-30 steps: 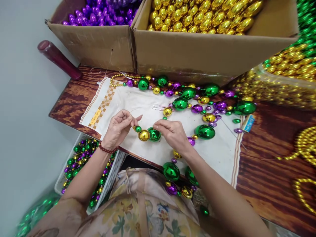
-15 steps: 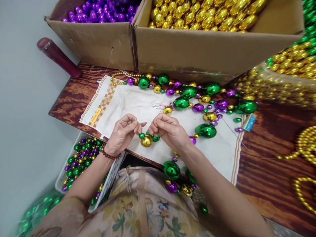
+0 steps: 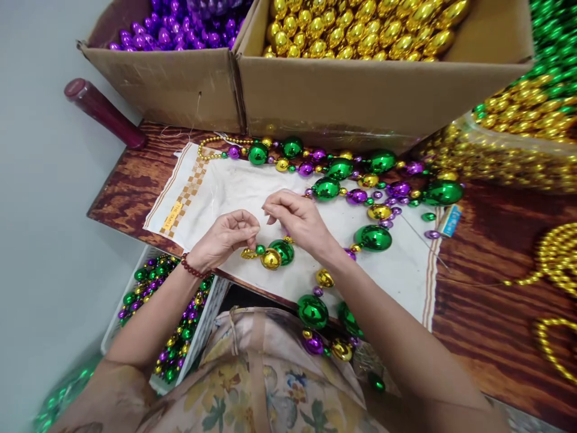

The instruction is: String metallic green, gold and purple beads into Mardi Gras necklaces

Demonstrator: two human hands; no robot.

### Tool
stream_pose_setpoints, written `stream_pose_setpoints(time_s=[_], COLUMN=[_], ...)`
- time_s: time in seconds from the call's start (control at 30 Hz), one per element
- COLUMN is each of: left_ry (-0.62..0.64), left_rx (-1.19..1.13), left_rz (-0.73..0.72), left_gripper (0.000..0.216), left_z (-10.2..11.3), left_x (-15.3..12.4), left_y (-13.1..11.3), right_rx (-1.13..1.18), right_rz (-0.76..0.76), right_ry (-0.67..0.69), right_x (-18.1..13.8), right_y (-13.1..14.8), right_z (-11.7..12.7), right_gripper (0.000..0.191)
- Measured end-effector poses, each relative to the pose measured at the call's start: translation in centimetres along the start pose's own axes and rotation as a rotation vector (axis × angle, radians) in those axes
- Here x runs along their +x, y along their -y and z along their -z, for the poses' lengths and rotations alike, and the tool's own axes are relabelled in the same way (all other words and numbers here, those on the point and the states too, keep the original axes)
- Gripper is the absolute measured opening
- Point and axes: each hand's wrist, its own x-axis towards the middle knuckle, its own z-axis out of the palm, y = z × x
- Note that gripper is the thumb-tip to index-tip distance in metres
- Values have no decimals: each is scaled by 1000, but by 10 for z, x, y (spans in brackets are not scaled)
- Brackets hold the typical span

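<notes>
My left hand [image 3: 229, 236] is closed in a pinch just above one end of a bead garland, apparently on its string; the thin strand is hard to see. Hanging at those fingertips are a small green bead [image 3: 260, 249], a gold bead [image 3: 271, 259] and a large green bead [image 3: 283, 252]. A short way to the right, my right hand [image 3: 298, 224] also pinches, and whatever lies between its fingertips is hidden. Under both hands spreads a white towel [image 3: 234, 186] with a checked band. More of the garland, with a big green bead [image 3: 312, 311], loops over the table's front edge.
Cardboard boxes of purple beads [image 3: 175, 30] and gold beads [image 3: 342, 30] line the back. A maroon bottle [image 3: 106, 114] leans at left. A white basket [image 3: 108, 328] of mixed beads stands lower left. Gold strands [image 3: 561, 258] and a blue packet [image 3: 451, 221] lie right.
My right hand has moved up and slightly left, away from the beads. My left hand has shifted a little, and the beads below it show more fully.
</notes>
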Motion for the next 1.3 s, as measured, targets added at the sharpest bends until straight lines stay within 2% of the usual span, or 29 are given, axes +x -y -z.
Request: stream_pose_setpoints(time_s=[0.1,0.23,0.3,0.43,0.53,0.7,0.8,0.87,0.97,1.1,1.23,1.3], left_ry=[21,-27,-44,-17,-14,-36,-45,-33,-12,-22,-88,-128], left_rx=[41,-5,-31,-27,15,187,248,282,331,360,406,436], left_rz=[18,-51,-77,-85,-83,-119,-134,-140,-162,-251,-379,-446], left_gripper=[28,29,30,32,31,26,24,23,23,24,24,22], left_z=[-1,-2,-3,-5,-6,-1,1,1,0,-5,-10,-11], left_x=[0,-2,-2,-3,-4,-7,-8,-8,-8,-8,-8,-7], left_y=[0,1,2,2,1,0,-2,-3,-5,-6,-4,1], right_rx=[-294,-578,-517,-300,-340,-458,-477,-414,-144,169,279,338], right_rz=[128,54,-14,-20,23,127,139,110,-37,-262,-354,-374], right_ry=[11,-100,-75,239,262,263,316,351,389,271,244,214], right_x=[13,14,7,-8,-12,-26,-36,-39,-36,-25,-18,-18], right_y=[1,7,9,9,9,20,25,24,17,8,5,4], right_z=[-8,-6,0,8,12,20,23,23,23,19,9,6], right_gripper=[21,13,18,24,17,22,23,21,18,19,8,9])
